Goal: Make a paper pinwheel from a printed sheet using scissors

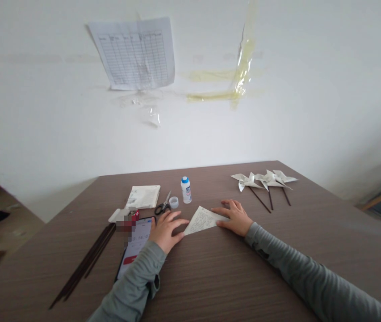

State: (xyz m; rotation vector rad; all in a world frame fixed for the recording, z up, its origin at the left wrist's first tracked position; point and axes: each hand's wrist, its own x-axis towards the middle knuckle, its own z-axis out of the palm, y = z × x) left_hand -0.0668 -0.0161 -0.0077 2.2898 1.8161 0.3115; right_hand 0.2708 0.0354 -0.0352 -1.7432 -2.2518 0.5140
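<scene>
A sheet of printed paper folded into a triangle (202,222) lies flat on the table between my hands, its peak pointing away from me. My left hand (166,230) is open, fingers spread, with the thumb and index fingertips at the triangle's left corner. On the other side, my right hand (234,218) is also open; its thumb touches the right corner and its index finger stretches along the right edge. Just beyond the paper stands a white glue bottle (186,192) with a blue cap.
Scissors (163,205), a clear tape roll (173,202) and a stack of paper squares (143,197) lie behind my left hand. A phone (136,250) is beside my left forearm, near dark sticks (86,259). Paper pinwheels (266,179) lie at the back right of the table (210,277).
</scene>
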